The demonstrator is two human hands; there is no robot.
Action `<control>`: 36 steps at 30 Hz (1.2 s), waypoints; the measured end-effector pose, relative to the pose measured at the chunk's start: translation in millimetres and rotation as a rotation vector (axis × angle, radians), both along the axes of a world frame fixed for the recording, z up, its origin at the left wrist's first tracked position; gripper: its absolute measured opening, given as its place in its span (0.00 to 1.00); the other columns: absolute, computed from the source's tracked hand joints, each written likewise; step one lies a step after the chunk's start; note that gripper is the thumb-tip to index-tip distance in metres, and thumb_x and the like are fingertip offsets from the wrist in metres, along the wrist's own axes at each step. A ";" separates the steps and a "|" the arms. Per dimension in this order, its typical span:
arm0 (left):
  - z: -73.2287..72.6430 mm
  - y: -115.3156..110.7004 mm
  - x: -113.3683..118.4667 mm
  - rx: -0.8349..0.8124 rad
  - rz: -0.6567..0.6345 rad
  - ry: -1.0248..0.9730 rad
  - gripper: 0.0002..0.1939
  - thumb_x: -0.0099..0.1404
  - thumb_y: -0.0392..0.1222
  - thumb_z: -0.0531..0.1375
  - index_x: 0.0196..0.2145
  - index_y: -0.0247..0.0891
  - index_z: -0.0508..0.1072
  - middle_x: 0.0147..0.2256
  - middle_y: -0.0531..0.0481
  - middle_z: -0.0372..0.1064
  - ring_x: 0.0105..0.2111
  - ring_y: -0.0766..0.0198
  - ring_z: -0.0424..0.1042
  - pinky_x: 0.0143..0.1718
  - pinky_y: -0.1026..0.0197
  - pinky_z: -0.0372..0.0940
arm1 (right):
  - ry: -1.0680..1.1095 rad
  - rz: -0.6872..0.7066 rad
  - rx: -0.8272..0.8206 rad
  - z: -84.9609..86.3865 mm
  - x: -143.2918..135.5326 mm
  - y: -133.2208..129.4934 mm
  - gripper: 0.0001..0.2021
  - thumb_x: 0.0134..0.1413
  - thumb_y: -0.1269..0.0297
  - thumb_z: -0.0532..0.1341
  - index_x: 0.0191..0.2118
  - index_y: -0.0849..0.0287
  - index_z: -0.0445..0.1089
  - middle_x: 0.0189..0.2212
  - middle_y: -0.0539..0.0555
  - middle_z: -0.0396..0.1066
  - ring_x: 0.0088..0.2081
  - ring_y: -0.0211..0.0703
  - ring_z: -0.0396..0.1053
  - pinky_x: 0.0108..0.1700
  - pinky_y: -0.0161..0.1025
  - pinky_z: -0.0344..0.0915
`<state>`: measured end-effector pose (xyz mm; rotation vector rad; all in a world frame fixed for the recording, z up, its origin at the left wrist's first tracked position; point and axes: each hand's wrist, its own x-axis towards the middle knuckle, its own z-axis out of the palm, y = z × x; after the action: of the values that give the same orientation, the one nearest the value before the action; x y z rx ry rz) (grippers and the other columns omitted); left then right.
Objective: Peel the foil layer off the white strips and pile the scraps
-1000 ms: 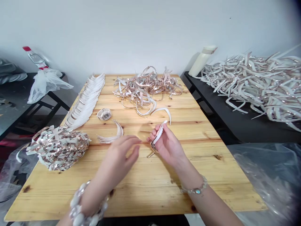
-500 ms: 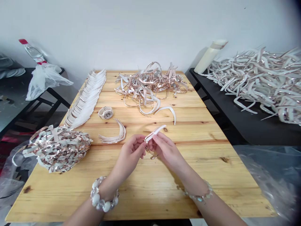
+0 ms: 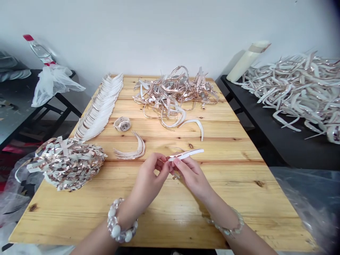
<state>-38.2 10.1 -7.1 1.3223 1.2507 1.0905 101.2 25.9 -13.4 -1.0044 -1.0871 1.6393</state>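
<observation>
Both my hands meet over the middle of the wooden table (image 3: 233,202). Between them is a curved white strip (image 3: 190,153) with a shiny rose-gold side, its free end pointing right. My left hand (image 3: 154,171) pinches the strip's left end between thumb and fingers. Just beside it, my right hand (image 3: 190,173) grips the same strip with the thumb on top. Small shiny ends stick out beneath the fingers, partly hidden. Left of my hands lies a small curved bundle of strips (image 3: 135,150). Beyond them rests a single white curved strip (image 3: 198,125).
A tangled heap of rose-gold and white strips (image 3: 172,92) lies at the back. On the left are a neat overlapping row (image 3: 102,106), a wristwatch-like coil (image 3: 122,124) and a shiny bunch (image 3: 71,163). A black side table (image 3: 281,141) bears more strips.
The strip in my hands has swung from slanting upward to lying nearly level toward the right, with more of its length showing. The whole view has shifted slightly.
</observation>
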 end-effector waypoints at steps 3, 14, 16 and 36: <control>2.3 1.0 -0.8 -0.022 -0.012 -0.001 0.03 0.65 0.38 0.55 0.33 0.37 0.64 0.28 0.51 0.71 0.28 0.67 0.72 0.33 0.65 0.66 | -0.039 0.022 0.052 0.7 0.1 -0.9 0.14 0.57 0.53 0.60 0.28 0.58 0.72 0.26 0.52 0.67 0.29 0.40 0.65 0.32 0.38 0.63; -2.2 -2.1 -2.9 -0.007 0.025 0.201 0.02 0.64 0.38 0.54 0.32 0.39 0.64 0.33 0.49 0.73 0.33 0.64 0.72 0.36 0.61 0.66 | -0.325 0.111 0.374 0.5 -1.8 -4.6 0.14 0.63 0.61 0.52 0.28 0.57 0.67 0.27 0.53 0.62 0.31 0.43 0.61 0.35 0.40 0.58; -0.9 -1.3 -2.2 -0.009 0.030 0.144 0.03 0.64 0.37 0.54 0.31 0.39 0.63 0.32 0.49 0.72 0.32 0.64 0.72 0.36 0.61 0.67 | -0.328 0.106 0.370 -0.9 -1.3 -5.4 0.14 0.64 0.61 0.52 0.28 0.57 0.67 0.27 0.53 0.63 0.31 0.43 0.61 0.35 0.40 0.58; 9.6 2.7 -4.1 -0.231 0.020 -0.494 0.12 0.63 0.48 0.58 0.32 0.35 0.67 0.28 0.49 0.72 0.30 0.64 0.73 0.35 0.61 0.69 | 0.289 -0.193 0.062 12.4 -1.4 2.1 0.14 0.54 0.55 0.62 0.22 0.55 0.68 0.24 0.51 0.70 0.30 0.42 0.66 0.38 0.42 0.64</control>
<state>-42.3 12.8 2.5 0.8028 0.9827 1.1592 99.8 28.0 -1.0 -0.7770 -0.8164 1.5284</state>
